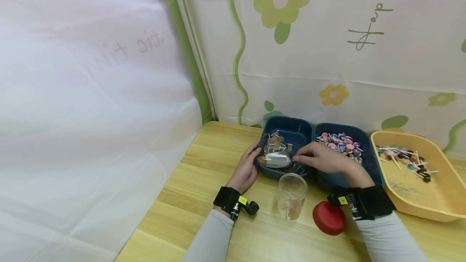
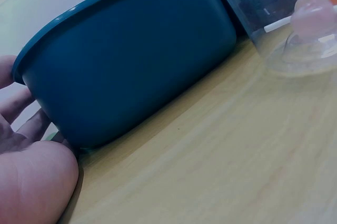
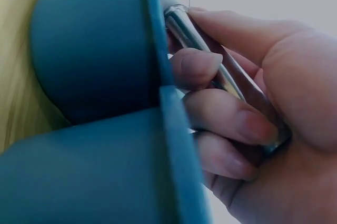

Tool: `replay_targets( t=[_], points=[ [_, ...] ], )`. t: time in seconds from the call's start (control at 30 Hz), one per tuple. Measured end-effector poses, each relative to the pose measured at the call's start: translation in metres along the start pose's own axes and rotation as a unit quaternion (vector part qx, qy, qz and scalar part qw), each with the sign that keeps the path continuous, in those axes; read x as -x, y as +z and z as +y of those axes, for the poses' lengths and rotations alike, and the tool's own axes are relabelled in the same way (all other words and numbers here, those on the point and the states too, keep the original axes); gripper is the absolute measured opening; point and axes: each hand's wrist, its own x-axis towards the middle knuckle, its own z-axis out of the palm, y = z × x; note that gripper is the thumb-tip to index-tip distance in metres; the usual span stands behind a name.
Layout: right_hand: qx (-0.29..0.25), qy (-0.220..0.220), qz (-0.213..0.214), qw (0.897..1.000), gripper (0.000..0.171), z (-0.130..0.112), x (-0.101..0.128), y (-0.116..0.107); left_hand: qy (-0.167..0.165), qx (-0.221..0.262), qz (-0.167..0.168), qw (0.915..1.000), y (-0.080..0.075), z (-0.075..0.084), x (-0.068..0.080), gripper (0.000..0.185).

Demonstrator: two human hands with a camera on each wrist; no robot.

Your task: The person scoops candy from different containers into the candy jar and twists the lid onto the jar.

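My right hand (image 1: 324, 157) grips the metal handle of a scoop (image 1: 278, 159) over the left compartment of a dark blue two-part container (image 1: 287, 121). In the right wrist view, the fingers curl round that handle (image 3: 247, 90) beside the container's rim. Wrapped candies on short sticks (image 1: 274, 142) lie in this compartment next to the scoop. My left hand (image 1: 245, 171) rests against the compartment's outer left side, fingertips at the rim. A clear plastic jar (image 1: 293, 191) stands just in front, with a pinkish lollipop (image 2: 313, 16) inside at the bottom.
A red round lid (image 1: 329, 218) lies right of the jar, below my right wrist. Swirled lollipops (image 1: 340, 144) fill part of the right blue compartment. Farther right, a yellow tray (image 1: 418, 197) holds several mixed lollipops. A printed curtain (image 1: 309, 64) hangs behind the wooden table (image 1: 167, 209).
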Motion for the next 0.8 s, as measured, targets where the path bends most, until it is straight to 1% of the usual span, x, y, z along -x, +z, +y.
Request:
replay_targets(
  t=[0.13, 0.27, 0.43, 0.5, 0.67, 0.8],
  points=[
    [-0.006, -0.007, 0.017, 1.0, 0.023, 0.002, 0.001, 0.001, -0.001, 0.005, 0.003, 1.0, 0.0, -0.001, 0.0, 0.046],
    [-0.031, -0.011, 0.033, 0.999, 0.023, 0.006, 0.002, 0.0, -0.001, 0.002, 0.0, 1.0, 0.0, -0.001, 0.0, 0.046],
    [-0.052, 0.0, 0.049, 0.997, 0.022, 0.013, 0.004, 0.0, 0.002, 0.0, 0.0, 1.0, 0.0, -0.001, -0.001, 0.045],
    [-0.055, 0.003, 0.053, 0.997, 0.022, 0.015, 0.004, 0.0, 0.003, 0.0, 0.003, 1.0, 0.0, -0.001, -0.001, 0.045],
    [-0.058, -0.011, 0.062, 0.996, 0.022, 0.017, 0.005, -0.001, 0.003, -0.002, 0.004, 1.0, 0.0, -0.001, 0.0, 0.044],
    [-0.058, -0.013, 0.077, 0.995, 0.022, 0.014, 0.012, -0.009, 0.003, 0.0, -0.002, 1.0, 0.0, -0.001, 0.0, 0.043]
  ],
)
